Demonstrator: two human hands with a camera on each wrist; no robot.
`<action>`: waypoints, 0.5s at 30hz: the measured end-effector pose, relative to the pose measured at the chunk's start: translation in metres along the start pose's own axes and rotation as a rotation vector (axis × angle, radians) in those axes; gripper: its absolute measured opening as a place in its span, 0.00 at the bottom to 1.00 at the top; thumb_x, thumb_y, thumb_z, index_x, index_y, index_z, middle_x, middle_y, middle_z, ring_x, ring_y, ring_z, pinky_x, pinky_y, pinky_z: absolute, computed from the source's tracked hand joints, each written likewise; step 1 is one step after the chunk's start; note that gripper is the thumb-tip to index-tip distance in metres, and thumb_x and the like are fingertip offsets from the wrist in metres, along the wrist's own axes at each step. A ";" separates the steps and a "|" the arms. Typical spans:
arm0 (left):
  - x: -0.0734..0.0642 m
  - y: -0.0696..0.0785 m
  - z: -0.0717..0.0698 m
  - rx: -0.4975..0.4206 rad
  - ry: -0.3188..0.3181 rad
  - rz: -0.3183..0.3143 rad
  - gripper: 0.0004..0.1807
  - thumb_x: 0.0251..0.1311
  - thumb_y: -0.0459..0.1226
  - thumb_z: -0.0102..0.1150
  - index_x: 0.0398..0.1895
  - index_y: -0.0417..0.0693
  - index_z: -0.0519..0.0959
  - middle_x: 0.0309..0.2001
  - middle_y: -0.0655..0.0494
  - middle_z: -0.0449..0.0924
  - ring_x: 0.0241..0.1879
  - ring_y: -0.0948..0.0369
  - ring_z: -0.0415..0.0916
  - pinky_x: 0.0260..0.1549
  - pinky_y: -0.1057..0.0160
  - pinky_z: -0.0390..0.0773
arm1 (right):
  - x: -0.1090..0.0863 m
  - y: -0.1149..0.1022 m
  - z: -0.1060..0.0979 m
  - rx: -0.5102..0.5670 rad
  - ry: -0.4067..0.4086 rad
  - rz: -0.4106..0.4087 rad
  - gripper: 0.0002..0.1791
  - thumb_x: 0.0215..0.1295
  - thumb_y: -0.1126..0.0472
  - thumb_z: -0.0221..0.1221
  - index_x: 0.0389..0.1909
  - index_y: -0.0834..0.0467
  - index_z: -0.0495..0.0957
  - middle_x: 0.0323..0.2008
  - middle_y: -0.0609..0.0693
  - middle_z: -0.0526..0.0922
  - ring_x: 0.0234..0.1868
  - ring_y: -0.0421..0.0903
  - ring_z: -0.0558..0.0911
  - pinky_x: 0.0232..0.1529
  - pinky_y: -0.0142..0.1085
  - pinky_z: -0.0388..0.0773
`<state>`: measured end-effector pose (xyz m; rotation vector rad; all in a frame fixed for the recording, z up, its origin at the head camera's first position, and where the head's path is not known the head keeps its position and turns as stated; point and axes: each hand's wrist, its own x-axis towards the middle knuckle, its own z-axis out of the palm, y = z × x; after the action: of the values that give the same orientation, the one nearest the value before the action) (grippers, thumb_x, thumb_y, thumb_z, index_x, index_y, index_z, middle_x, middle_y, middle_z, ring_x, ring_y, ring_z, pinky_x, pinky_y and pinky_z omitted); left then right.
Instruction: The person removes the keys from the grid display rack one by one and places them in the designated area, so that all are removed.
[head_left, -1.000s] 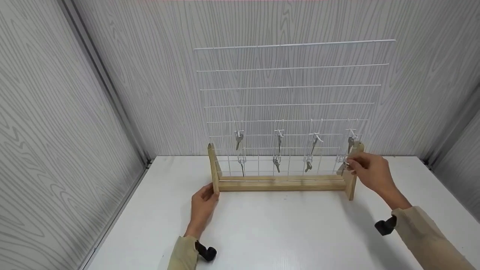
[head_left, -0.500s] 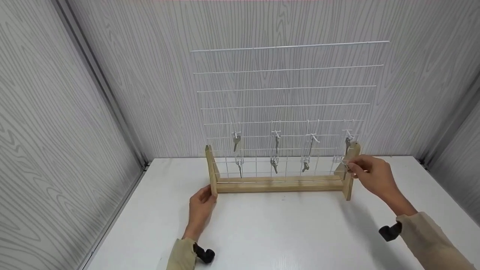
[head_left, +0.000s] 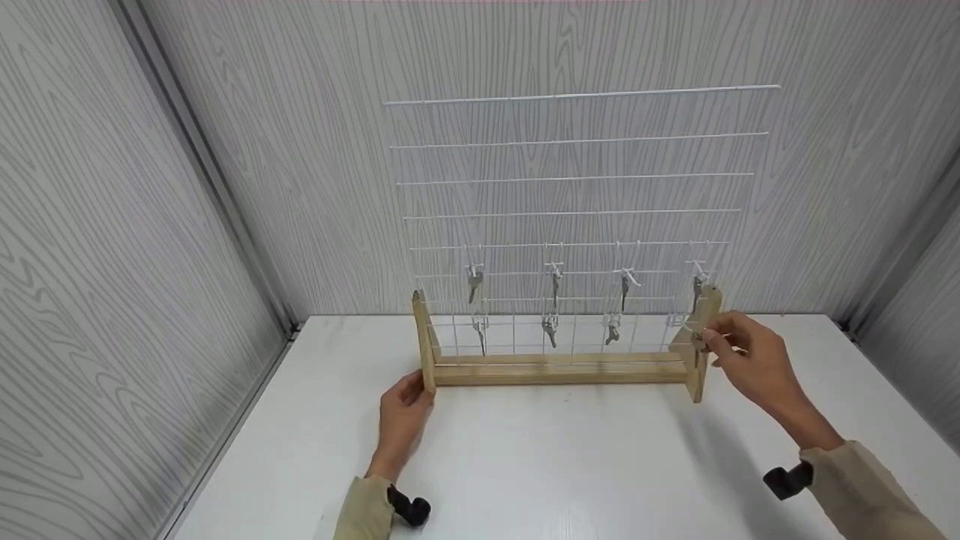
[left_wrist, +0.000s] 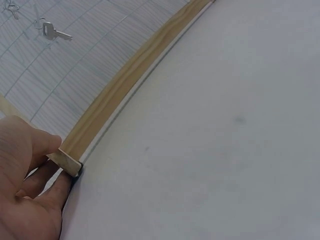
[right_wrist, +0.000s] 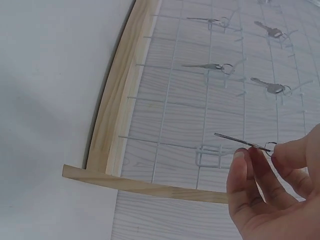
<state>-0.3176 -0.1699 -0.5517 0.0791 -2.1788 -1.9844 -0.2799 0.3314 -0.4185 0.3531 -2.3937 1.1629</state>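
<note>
The right grip (head_left: 750,361) pinches a key (right_wrist: 240,140) just beside the lower right hook (right_wrist: 208,151); the left grip (head_left: 403,414) pinches the wooden stand (head_left: 562,374) at its left foot; seven other keys (head_left: 475,286) hang from the wire grid (head_left: 582,96)

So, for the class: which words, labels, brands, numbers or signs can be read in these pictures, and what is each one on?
There are none to read in any view.
Held key, in the right hand: seen nearly edge-on, no marking legible.
Hanging keys: too small and blurred to tell whether anything is stamped.
Wooden stand and wire grid: no lettering shows.
</note>
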 end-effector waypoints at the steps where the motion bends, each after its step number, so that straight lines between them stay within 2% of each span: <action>1: 0.000 0.000 0.000 -0.001 -0.001 0.003 0.26 0.75 0.31 0.60 0.73 0.34 0.73 0.70 0.33 0.76 0.71 0.41 0.75 0.66 0.52 0.83 | 0.000 -0.001 0.001 0.002 0.003 -0.002 0.08 0.80 0.64 0.60 0.51 0.64 0.82 0.45 0.59 0.86 0.42 0.28 0.84 0.36 0.26 0.87; 8: -0.001 0.001 -0.001 0.001 -0.008 0.014 0.26 0.76 0.32 0.60 0.74 0.33 0.72 0.71 0.32 0.75 0.71 0.40 0.75 0.66 0.52 0.83 | -0.003 -0.008 0.007 0.024 0.014 0.000 0.07 0.80 0.65 0.59 0.50 0.64 0.81 0.44 0.60 0.88 0.42 0.29 0.84 0.38 0.21 0.84; 15: -0.001 0.001 0.000 0.036 0.012 0.002 0.25 0.76 0.33 0.60 0.73 0.35 0.74 0.71 0.33 0.76 0.71 0.41 0.76 0.65 0.54 0.84 | -0.002 -0.018 0.017 0.048 0.021 -0.024 0.06 0.80 0.66 0.59 0.49 0.64 0.82 0.43 0.58 0.88 0.39 0.31 0.84 0.37 0.24 0.85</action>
<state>-0.3165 -0.1697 -0.5504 0.0933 -2.2066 -1.9384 -0.2761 0.3073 -0.4165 0.3823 -2.3404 1.2092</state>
